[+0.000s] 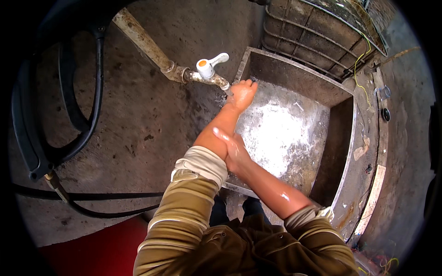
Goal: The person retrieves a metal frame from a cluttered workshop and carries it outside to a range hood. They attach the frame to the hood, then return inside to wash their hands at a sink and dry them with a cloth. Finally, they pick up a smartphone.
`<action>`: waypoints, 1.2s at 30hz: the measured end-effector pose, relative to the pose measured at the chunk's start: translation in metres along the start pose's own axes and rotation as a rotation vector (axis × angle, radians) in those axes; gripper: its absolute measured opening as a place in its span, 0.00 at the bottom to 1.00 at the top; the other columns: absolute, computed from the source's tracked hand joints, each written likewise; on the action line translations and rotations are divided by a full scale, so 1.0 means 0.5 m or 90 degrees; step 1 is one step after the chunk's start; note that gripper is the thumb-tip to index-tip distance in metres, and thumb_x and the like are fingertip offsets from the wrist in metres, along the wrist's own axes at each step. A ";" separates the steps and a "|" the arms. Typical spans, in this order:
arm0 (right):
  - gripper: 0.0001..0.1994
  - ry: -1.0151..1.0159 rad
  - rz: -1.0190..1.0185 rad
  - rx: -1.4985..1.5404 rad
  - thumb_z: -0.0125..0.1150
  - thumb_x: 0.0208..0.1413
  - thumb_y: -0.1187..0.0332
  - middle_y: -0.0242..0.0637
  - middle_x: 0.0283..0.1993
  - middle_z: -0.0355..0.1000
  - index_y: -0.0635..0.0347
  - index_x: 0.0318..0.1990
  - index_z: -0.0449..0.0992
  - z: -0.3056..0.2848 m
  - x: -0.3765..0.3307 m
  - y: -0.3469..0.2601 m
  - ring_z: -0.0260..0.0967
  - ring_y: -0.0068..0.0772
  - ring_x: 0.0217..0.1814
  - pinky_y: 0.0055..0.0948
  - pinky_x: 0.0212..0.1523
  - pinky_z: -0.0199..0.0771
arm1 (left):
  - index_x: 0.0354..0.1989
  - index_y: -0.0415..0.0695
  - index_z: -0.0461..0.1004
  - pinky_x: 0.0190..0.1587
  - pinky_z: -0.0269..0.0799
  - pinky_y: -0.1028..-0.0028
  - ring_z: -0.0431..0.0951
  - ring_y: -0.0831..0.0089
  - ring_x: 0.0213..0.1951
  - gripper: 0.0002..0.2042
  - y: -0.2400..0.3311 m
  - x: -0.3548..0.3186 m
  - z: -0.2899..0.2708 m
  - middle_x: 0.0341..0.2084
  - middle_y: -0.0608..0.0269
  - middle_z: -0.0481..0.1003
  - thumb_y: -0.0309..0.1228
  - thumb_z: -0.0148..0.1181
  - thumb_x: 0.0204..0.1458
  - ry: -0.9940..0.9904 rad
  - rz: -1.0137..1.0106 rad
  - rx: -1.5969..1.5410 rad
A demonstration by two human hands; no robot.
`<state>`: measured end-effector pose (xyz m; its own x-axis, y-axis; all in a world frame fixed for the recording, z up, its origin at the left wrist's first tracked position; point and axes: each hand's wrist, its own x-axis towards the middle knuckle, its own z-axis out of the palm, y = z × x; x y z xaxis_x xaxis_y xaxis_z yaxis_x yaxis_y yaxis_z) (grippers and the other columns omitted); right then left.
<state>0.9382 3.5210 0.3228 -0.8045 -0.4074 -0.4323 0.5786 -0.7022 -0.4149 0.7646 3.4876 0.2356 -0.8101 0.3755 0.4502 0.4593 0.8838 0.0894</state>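
My left arm reaches to the tap [208, 76], a rusty spout with a white lever and an orange cap. Just under its outlet is my left hand [243, 95], knuckles up and fingers curled in; the palm side is hidden. Water seems to fall on the wrist. My right hand [233, 148] is wrapped round my left forearm [212, 133], below the elbow, with its thumb on top. Skin on both arms shines wet. Both sleeves [200, 168] are rolled up. Below lies a square concrete basin [338, 152].
A bright white patch [281, 135] covers the basin floor; glare or suds, I cannot tell. A pipe [142, 39] feeds the tap. A black-handled tool [94, 92] with a hose [106, 196] is at left. Behind the basin stands a caged container [313, 34]; a wood strip [370, 200] lies right.
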 end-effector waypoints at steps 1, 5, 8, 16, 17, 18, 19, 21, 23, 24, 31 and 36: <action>0.21 0.037 -0.029 -0.021 0.61 0.49 0.70 0.41 0.42 0.69 0.68 0.49 0.64 -0.006 0.016 -0.002 0.69 0.38 0.42 0.38 0.45 0.71 | 0.26 0.46 0.73 0.31 0.73 0.61 0.75 0.65 0.33 0.03 0.004 -0.002 -0.004 0.23 0.64 0.70 0.27 0.52 0.45 -0.042 0.074 0.050; 0.20 0.108 -0.047 0.008 0.63 0.47 0.72 0.42 0.40 0.70 0.70 0.47 0.66 -0.065 0.128 -0.048 0.71 0.35 0.41 0.35 0.41 0.73 | 0.32 0.44 0.71 0.37 0.74 0.66 0.73 0.60 0.44 0.07 0.039 -0.017 -0.027 0.36 0.56 0.70 0.27 0.54 0.42 -0.145 -0.004 0.020; 0.17 0.006 -0.077 0.081 0.61 0.48 0.73 0.39 0.37 0.71 0.69 0.45 0.67 -0.065 0.158 -0.066 0.71 0.33 0.38 0.31 0.39 0.74 | 0.41 0.40 0.71 0.52 0.66 0.67 0.67 0.57 0.53 0.14 0.014 -0.050 -0.062 0.48 0.51 0.67 0.30 0.53 0.45 -0.257 -0.089 0.121; 0.12 0.016 -0.095 -0.281 0.56 0.56 0.63 0.36 0.31 0.73 0.66 0.34 0.73 -0.132 0.233 -0.094 0.70 0.26 0.32 0.27 0.36 0.72 | 0.54 0.33 0.64 0.64 0.45 0.56 0.59 0.52 0.60 0.24 0.073 -0.171 -0.163 0.56 0.44 0.62 0.33 0.46 0.48 -0.191 0.071 0.275; 0.13 0.033 -0.073 -0.246 0.55 0.57 0.62 0.37 0.32 0.73 0.66 0.35 0.72 -0.134 0.228 -0.099 0.71 0.27 0.34 0.27 0.37 0.73 | 0.54 0.32 0.64 0.64 0.45 0.56 0.59 0.52 0.60 0.24 0.073 -0.170 -0.164 0.55 0.43 0.63 0.32 0.46 0.47 -0.246 0.100 0.273; 0.14 0.046 -0.051 -0.212 0.54 0.57 0.60 0.37 0.34 0.73 0.66 0.36 0.72 -0.137 0.216 -0.110 0.71 0.27 0.35 0.27 0.38 0.73 | 0.53 0.31 0.64 0.64 0.45 0.56 0.59 0.51 0.60 0.24 0.072 -0.161 -0.167 0.54 0.42 0.63 0.32 0.46 0.47 -0.300 0.127 0.273; 0.15 0.058 -0.036 -0.177 0.53 0.58 0.59 0.38 0.35 0.73 0.66 0.38 0.72 -0.142 0.217 -0.123 0.71 0.28 0.37 0.27 0.39 0.73 | 0.53 0.31 0.64 0.64 0.45 0.56 0.59 0.51 0.60 0.24 0.066 -0.148 -0.164 0.54 0.42 0.64 0.31 0.46 0.47 -0.349 0.159 0.274; 0.16 0.039 -0.054 -0.112 0.50 0.60 0.58 0.39 0.40 0.72 0.66 0.41 0.70 -0.159 0.210 -0.129 0.70 0.30 0.41 0.29 0.43 0.72 | 0.52 0.31 0.65 0.64 0.45 0.58 0.58 0.54 0.61 0.23 0.063 -0.144 -0.162 0.53 0.43 0.65 0.32 0.46 0.48 -0.214 0.226 0.296; 0.15 -0.022 -0.072 -0.057 0.48 0.60 0.61 0.40 0.44 0.70 0.65 0.44 0.68 -0.170 0.214 -0.126 0.69 0.32 0.46 0.31 0.49 0.70 | 0.52 0.32 0.65 0.64 0.45 0.59 0.57 0.55 0.61 0.23 0.058 -0.148 -0.161 0.54 0.45 0.64 0.33 0.45 0.49 -0.167 0.255 0.302; 0.13 -0.068 -0.090 -0.036 0.47 0.61 0.64 0.40 0.47 0.69 0.64 0.46 0.67 -0.172 0.212 -0.131 0.68 0.33 0.49 0.32 0.52 0.69 | 0.54 0.33 0.65 0.64 0.45 0.59 0.55 0.58 0.63 0.23 0.062 -0.143 -0.163 0.56 0.46 0.62 0.32 0.44 0.51 -0.161 0.248 0.311; 0.13 -0.080 -0.162 -0.089 0.48 0.60 0.65 0.38 0.45 0.69 0.63 0.47 0.67 -0.167 0.226 -0.099 0.68 0.29 0.46 0.29 0.48 0.69 | 0.56 0.30 0.62 0.65 0.42 0.60 0.52 0.52 0.63 0.25 0.073 -0.153 -0.171 0.59 0.43 0.58 0.34 0.42 0.52 -0.202 0.163 0.385; 0.17 0.079 -0.072 -0.156 0.46 0.61 0.53 0.37 0.33 0.70 0.60 0.37 0.69 -0.104 0.209 -0.097 0.68 0.28 0.32 0.29 0.33 0.71 | 0.54 0.30 0.63 0.64 0.44 0.60 0.53 0.52 0.63 0.25 0.075 -0.172 -0.181 0.58 0.43 0.60 0.34 0.43 0.50 -0.288 0.167 0.413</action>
<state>0.8333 3.5428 0.2561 -0.8521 -0.2487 -0.4605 0.5129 -0.5716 -0.6405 0.8844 3.4634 0.2809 -0.8376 0.5455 -0.0280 0.4651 0.6855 -0.5601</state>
